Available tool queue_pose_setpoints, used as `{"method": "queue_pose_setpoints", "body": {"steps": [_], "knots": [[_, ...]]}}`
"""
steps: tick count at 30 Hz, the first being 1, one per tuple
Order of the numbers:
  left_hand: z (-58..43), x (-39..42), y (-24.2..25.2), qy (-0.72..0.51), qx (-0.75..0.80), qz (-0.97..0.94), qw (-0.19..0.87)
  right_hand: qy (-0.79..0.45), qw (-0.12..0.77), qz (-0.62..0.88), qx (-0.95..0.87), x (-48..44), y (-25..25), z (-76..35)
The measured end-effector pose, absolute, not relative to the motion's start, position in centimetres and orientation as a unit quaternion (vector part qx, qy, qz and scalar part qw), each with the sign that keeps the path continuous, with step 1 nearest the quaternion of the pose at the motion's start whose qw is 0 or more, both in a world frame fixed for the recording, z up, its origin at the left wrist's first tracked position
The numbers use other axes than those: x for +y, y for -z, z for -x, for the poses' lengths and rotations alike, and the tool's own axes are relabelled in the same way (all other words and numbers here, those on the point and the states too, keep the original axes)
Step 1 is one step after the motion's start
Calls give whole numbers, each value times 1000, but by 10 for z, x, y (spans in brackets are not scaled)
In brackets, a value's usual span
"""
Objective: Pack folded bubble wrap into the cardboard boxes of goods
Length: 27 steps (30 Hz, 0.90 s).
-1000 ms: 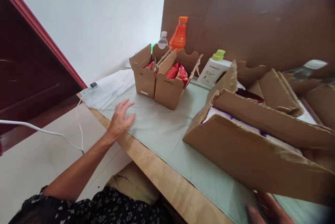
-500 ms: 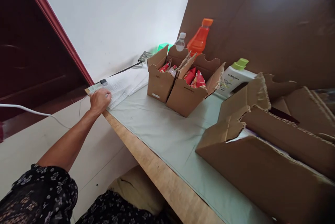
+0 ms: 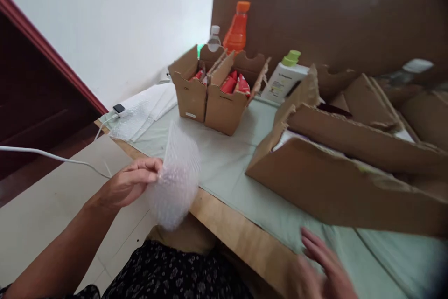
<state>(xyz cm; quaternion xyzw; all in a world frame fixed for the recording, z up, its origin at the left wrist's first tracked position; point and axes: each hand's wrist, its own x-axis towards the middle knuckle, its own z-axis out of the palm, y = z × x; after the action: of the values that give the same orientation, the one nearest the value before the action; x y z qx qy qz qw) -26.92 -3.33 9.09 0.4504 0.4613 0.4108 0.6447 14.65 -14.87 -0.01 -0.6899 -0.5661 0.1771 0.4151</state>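
Observation:
My left hand [image 3: 128,183] pinches a clear sheet of bubble wrap [image 3: 176,177] and holds it up in front of the table's near edge. My right hand [image 3: 320,266] hovers low at the bottom right, fingers spread and blurred, holding nothing, just in front of a large open cardboard box [image 3: 325,182]. A stack of more bubble wrap sheets [image 3: 140,114] lies on the table's far left corner.
Two small open cardboard boxes [image 3: 210,96] with red packets stand at the back. Behind them are an orange bottle [image 3: 237,33], a small clear bottle [image 3: 213,40] and a white bottle with a green cap [image 3: 284,79]. A white cable [image 3: 52,159] runs off the left edge.
My left hand took a bubble wrap sheet from the stack at the table's corner and brought it back toward me. My right hand has come into view at the bottom right.

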Motion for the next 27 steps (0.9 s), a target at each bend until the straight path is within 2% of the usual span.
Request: {"method": "queue_pose_setpoints", "body": {"steps": [2,4,7,9,14,18,20,24,27], "knots": [[245,-41,-90,-329,380,-419,756,-314,410,658,-547,-151,-14,-108],[219,-44,-88,-256,324,-393,822,-474,447,595,-471,-146,-28,-82],[185,-45,-84,-179,258,-394,864,-658,501,442,-348,-135,-42,-69],[169,-43,-82,-148,233,-410,870,-698,524,399,-282,-133,-47,-75],[160,-35,-71,-123,333,-488,797,-588,598,498,-219,-141,-46,-109],[152,-23,-69,-88,380,-588,709,-520,593,557,-259,-155,-39,-132],[141,-16,-71,-104,407,-658,625,-494,576,589,-277,-163,-35,-136],[116,-16,-75,-232,424,-802,351,-414,537,669,-303,-178,-27,-132],[105,-37,-71,-270,331,-863,269,-348,521,711,-319,-185,-23,-126]]}}
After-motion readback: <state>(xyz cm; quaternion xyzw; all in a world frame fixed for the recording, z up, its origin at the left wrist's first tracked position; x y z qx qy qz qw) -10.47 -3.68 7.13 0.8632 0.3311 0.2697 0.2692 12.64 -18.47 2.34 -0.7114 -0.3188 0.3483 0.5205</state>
